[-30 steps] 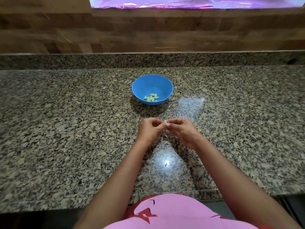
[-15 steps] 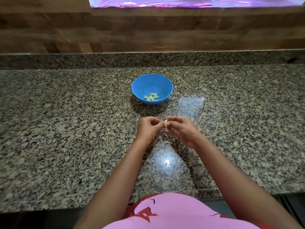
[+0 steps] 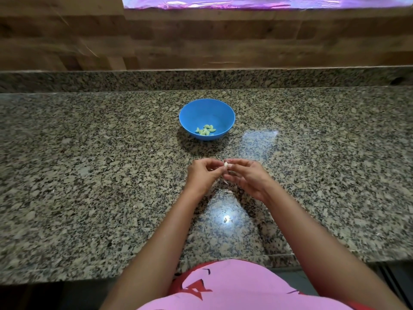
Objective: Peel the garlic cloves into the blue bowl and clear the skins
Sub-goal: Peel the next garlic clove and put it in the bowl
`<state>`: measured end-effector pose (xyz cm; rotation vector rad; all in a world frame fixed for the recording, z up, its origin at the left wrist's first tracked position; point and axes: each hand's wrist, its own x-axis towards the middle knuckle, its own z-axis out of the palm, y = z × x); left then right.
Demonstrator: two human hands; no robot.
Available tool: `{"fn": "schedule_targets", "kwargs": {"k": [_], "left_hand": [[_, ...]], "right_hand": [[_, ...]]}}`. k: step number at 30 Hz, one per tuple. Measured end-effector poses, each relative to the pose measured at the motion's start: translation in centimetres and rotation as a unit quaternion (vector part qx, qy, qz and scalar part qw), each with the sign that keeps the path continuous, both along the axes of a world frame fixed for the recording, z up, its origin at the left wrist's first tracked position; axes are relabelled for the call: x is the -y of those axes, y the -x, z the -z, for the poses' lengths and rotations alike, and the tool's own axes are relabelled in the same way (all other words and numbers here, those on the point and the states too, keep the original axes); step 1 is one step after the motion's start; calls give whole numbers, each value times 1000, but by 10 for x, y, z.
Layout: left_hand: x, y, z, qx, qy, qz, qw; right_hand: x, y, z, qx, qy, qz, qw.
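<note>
Left hand (image 3: 202, 175) and right hand (image 3: 248, 177) both pinch the tiny clove (image 3: 226, 165) over mid worktop (image 3: 89, 164), bowl (image 3: 201, 113) just behind; I'd guess it's light and slippery, so hold its ends.

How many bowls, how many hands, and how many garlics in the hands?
blue bowl: 1
hands: 2, the left hand and the right hand
garlic clove pinched between both hands: 1
total: 4

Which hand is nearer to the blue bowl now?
Left, slightly. The left hand sits straight on the near side of the blue bowl; the right hand is further to the right. Both pinch one garlic clove.
</note>
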<state>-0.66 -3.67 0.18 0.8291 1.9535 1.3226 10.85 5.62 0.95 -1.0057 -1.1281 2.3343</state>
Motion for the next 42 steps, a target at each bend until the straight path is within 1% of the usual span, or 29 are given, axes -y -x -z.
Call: {"fn": "schedule_targets", "kwargs": {"k": [4, 15, 17, 21, 24, 28, 31, 35, 40, 42], "left_hand": [[0, -3, -4, -21, 1, -13, 1000], [0, -6, -10, 23, -23, -14, 999], [0, -6, -9, 48, -26, -18, 998], [-1, -4, -8, 140, -35, -19, 989], [0, -1, -9, 178, -30, 0, 984], [1, 2, -12, 218, -42, 3, 975], [1, 2, -14, 226, -52, -4, 973], [1, 2, -15, 243, -64, -19, 968], [2, 1, -13, 198, -44, -30, 979], [2, 1, -12, 185, -42, -31, 981]], "right_hand": [[1, -1, -1, -8, -9, -6, 1000], [3, -3, 3, -37, -42, 9, 998], [3, -4, 3, -37, -45, 11, 998], [3, -4, 2, -35, -85, -3, 996], [2, -5, 1, -27, -109, -12, 994], [2, -6, -3, -34, -103, -19, 994], [2, -6, -7, -39, -85, -15, 995], [1, -6, -10, -45, -37, -11, 998], [2, -5, -13, -40, -13, -18, 999], [3, -4, -13, -31, -21, -24, 999]]}}
